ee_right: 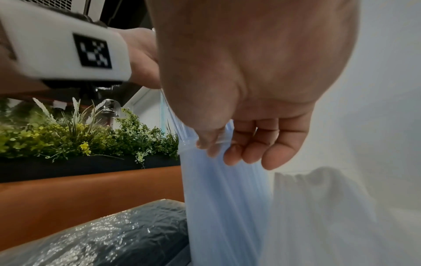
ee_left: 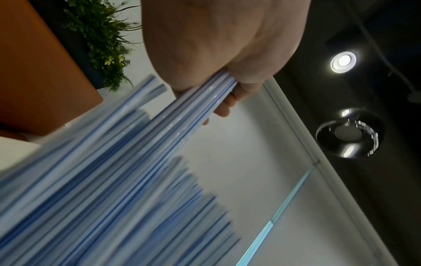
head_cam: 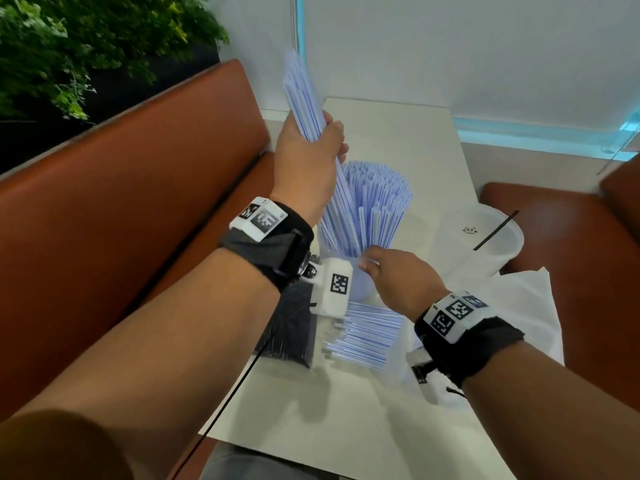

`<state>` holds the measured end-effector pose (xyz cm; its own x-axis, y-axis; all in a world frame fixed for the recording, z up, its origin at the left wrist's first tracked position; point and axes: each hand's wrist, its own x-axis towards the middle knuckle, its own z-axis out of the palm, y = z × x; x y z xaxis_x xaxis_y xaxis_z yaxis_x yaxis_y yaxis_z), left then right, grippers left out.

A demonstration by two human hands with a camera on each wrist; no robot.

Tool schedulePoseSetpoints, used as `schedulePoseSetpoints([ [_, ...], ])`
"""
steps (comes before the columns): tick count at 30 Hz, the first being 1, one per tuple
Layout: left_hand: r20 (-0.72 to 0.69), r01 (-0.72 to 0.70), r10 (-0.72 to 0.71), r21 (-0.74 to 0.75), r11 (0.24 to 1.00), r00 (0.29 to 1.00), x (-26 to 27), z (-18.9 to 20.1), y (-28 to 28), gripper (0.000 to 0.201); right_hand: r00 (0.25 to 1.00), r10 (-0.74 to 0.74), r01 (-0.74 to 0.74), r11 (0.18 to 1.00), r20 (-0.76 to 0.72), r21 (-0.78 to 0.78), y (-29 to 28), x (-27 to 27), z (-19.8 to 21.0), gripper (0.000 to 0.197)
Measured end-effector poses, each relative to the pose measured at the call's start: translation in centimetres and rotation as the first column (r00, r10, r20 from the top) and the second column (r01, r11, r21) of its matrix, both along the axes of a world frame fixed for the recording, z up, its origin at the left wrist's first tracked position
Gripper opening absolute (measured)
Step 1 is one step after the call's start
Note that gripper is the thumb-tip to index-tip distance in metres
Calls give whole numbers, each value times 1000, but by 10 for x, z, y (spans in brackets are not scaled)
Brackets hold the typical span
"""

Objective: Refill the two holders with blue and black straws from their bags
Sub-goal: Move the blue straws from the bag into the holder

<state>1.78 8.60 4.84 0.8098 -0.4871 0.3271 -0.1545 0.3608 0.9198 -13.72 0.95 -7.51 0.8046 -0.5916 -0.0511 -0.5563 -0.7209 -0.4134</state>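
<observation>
My left hand grips a bundle of blue-striped straws, raised and tilted, its lower ends down among the straws packed in the clear holder. In the left wrist view the fingers curl round that bundle. My right hand pinches the holder's near rim; thumb and fingers clamp the rim. The second holder, to the right, has one black straw. A bag of blue straws and a bag of black straws lie in front.
The white table stands between orange bench seats on the left and right. White wrapping lies by my right wrist. A planter with green leaves sits behind the left bench. A black cable hangs over the table's near edge.
</observation>
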Motion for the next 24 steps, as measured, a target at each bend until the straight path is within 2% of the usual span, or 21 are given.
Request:
schedulePoseSetpoints([
  [2, 207, -52, 8, 206, 977, 978, 1, -14, 1, 13, 1000, 3, -3, 1000, -4, -25, 1, 0, -1, 24],
  [3, 323, -85, -27, 329, 940, 946, 2, -21, 2, 14, 1000, 6, -7, 999, -11, -37, 2, 0, -1, 24],
  [5, 551, -254, -114, 547, 798, 826, 4, -35, 5, 30, 1000, 1, -2, 999, -18, -52, 3, 0, -1, 25],
  [6, 598, -322, -159, 614, 721, 785, 4, -41, 6, 39, 1000, -5, 4, 999, -17, -52, 3, 0, -1, 26],
  [7, 587, -326, -188, 657, 680, 788, 4, -45, 8, 42, 1000, -8, 7, 999, -16, -46, 4, 0, -1, 27],
  [10, 429, -102, -283, 682, 725, 857, 10, -49, 9, 51, 1000, -9, 9, 999, -24, -33, 6, 0, 1, 27],
  [12, 314, 58, -328, 639, 767, 891, 14, -42, 11, 81, 1000, -17, 16, 999, -26, -36, 5, -1, 2, 26],
  [13, 296, 69, -295, 591, 804, 909, 16, -37, 11, 92, 999, -18, 17, 999, -30, -40, 5, -1, 1, 26],
  [15, 370, -50, -159, 496, 867, 915, 18, -26, 11, 100, 999, -18, 16, 999, -40, -43, 6, 0, 1, 26],
  [16, 439, -102, -129, 465, 879, 889, 18, -23, 10, 101, 999, -19, 17, 999, -42, -43, 6, 0, 1, 26],
  [18, 574, -149, -197, 499, 853, 795, 15, -19, 7, 97, 999, -24, 23, 999, -42, -36, 6, 1, 2, 27],
  [21, 689, -261, -459, 673, 692, 561, 5, -33, 1, 73, 999, -33, 33, 999, -31, -13, 8, 0, 3, 26],
  [22, 709, -291, -502, 680, 674, 495, 3, -38, 0, 66, 999, -36, 36, 999, -27, -9, 8, 0, 3, 26],
  [23, 718, -288, -509, 673, 682, 475, 4, -41, 1, 62, 999, -37, 37, 999, -26, -7, 8, 0, 3, 26],
  [24, 724, -269, -490, 657, 704, 486, 6, -39, 2, 61, 999, -36, 36, 999, -29, -9, 8, 0, 3, 27],
])
